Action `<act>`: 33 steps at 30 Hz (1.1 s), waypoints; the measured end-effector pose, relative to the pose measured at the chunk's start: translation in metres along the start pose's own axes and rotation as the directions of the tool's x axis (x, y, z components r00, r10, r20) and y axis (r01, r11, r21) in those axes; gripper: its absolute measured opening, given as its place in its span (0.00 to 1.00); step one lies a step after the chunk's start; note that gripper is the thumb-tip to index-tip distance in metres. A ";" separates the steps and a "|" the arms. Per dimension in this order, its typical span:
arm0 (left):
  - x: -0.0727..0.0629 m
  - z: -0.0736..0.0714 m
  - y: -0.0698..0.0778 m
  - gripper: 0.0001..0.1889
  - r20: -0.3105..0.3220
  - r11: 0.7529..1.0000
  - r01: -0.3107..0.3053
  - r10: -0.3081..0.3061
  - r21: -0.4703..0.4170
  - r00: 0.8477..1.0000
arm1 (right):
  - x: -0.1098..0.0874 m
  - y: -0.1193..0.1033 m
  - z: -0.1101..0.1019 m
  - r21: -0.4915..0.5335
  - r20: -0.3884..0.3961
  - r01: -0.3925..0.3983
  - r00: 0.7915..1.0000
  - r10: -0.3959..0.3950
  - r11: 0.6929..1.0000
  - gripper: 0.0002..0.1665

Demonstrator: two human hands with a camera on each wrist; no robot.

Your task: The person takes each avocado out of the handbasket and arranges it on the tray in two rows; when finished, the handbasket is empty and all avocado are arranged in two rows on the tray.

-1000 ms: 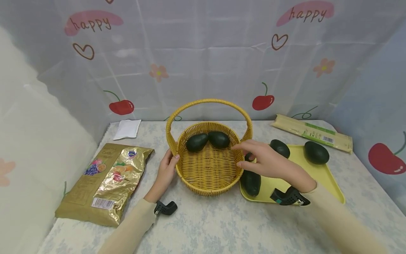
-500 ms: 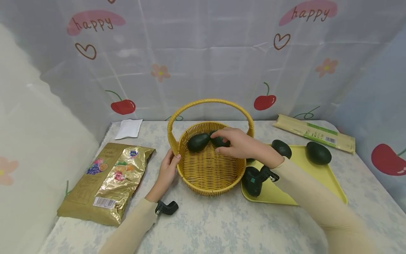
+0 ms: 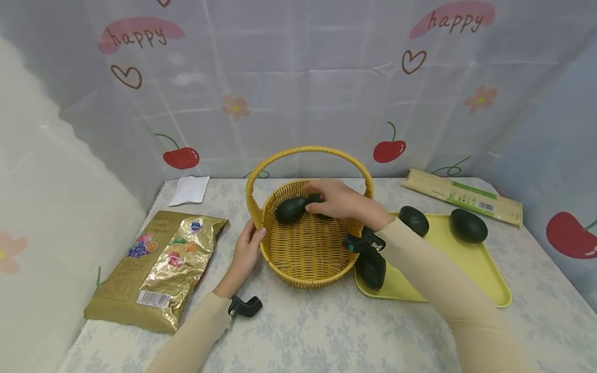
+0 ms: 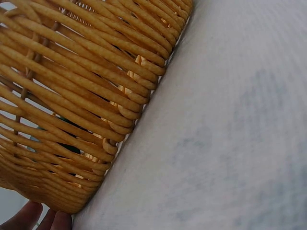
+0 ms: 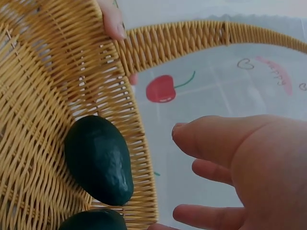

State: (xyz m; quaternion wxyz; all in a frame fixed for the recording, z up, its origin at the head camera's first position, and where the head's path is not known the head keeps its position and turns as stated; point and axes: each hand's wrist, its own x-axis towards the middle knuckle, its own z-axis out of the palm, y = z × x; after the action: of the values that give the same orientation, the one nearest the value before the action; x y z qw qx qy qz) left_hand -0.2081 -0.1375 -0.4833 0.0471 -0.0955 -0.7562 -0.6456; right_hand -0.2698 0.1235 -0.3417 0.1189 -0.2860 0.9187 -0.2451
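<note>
A yellow wicker basket (image 3: 308, 254) with a tall arched handle stands mid-table. My left hand (image 3: 244, 248) grips its left rim beside the handle's foot, thumb over the edge; in the left wrist view its fingertips (image 4: 29, 215) touch the basket's outer side. Two dark green avocados lie against the basket's far wall. The left avocado (image 3: 290, 210) shows well, while the right avocado (image 3: 317, 198) is partly hidden behind my right hand (image 3: 333, 199). That hand is over the basket's back part, and the right wrist view shows its thumb and fingers apart with nothing between them.
Right of the basket, a pale yellow tray (image 3: 466, 269) holds several more avocados (image 3: 468, 226), one (image 3: 370, 269) close to the basket. Behind the tray lies a long beige packet (image 3: 459, 196). A gold fruit-candy bag (image 3: 158, 269) and a small white packet (image 3: 189, 190) lie at left.
My right hand has moved left from the basket's right rim to over the avocados at the back. My left hand has stayed on the rim.
</note>
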 end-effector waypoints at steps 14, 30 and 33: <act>0.000 0.002 -0.001 0.29 0.002 1.000 -0.004 0.004 -0.007 1.000 | 0.025 0.006 0.021 -0.054 0.010 -0.091 0.996 0.092 0.994 0.32; 0.000 0.001 0.000 0.29 -0.001 1.000 -0.012 0.012 -0.010 1.000 | 0.026 0.016 0.034 -0.162 0.024 -0.203 0.977 0.210 0.966 0.25; 0.000 0.001 0.001 0.29 -0.005 1.000 -0.011 0.011 -0.013 1.000 | 0.026 0.017 0.034 -0.168 0.059 -0.199 0.976 0.211 0.966 0.24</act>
State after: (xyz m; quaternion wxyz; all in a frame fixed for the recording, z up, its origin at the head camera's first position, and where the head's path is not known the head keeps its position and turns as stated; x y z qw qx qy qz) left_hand -0.2082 -0.1367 -0.4827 0.0518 -0.0983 -0.7513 -0.6505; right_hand -0.2865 0.1072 -0.3815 0.1553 -0.2074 0.9549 -0.1452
